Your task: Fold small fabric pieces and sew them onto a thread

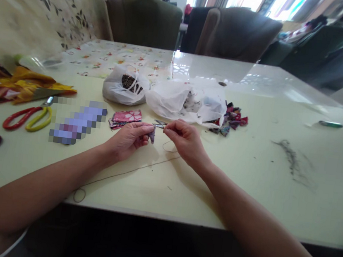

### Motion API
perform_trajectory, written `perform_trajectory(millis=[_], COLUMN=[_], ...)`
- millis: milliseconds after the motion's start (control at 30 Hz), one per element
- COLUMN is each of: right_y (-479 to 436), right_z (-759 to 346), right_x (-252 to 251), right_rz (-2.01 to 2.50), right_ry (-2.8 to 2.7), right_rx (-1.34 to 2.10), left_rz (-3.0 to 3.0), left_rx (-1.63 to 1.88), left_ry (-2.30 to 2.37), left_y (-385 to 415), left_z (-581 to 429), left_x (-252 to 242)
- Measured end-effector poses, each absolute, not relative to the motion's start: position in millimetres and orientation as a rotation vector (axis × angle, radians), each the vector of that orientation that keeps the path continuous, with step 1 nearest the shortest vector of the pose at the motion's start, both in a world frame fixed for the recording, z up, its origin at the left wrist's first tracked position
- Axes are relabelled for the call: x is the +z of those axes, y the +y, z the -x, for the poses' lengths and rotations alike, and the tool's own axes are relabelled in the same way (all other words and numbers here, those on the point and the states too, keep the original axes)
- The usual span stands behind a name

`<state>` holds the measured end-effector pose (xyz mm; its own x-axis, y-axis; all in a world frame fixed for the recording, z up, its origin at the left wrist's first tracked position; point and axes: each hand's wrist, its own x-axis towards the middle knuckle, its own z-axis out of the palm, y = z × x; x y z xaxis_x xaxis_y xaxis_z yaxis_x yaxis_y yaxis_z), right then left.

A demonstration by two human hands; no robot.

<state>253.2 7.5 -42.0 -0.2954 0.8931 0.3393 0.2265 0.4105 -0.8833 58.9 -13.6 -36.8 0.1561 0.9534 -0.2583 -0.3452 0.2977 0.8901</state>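
My left hand (131, 138) pinches a small folded piece of greyish-purple fabric (152, 135) between thumb and fingers. Close beside it, my right hand (184, 140) is closed in a pinch; what its fingertips hold is too small to make out. A thin dark thread (132, 169) loops under the right hand and runs across the table to a curl near the front edge. Just beyond my fingertips lie small thread snips (160, 123), partly hidden by the right hand. Behind my left hand rests a stack of patterned fabric pieces (127, 116), the top one pink with a white flower.
Scissors with red and yellow handles (39, 118) lie left, near yellow cloth (36, 84). Two white plastic bags (168, 101) stand ahead, beside small sewn fabric pieces (235, 117). Loose thread (289, 157) and a green cylindrical item (331, 124) lie right on the table (245, 187).
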Motion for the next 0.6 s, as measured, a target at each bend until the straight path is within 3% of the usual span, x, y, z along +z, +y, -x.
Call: perform_trajectory(millis=[600], right_y=[8.2], right_z=[-253.8], right_x=[-42.6], right_rz=[0.923], right_ry=[-1.787], right_rx=[1.002], left_rz=[-0.782], left_rx=[1.021], left_ry=[0.930], left_y=[-11.8], left_z=[-56.5], left_x=[-37.8])
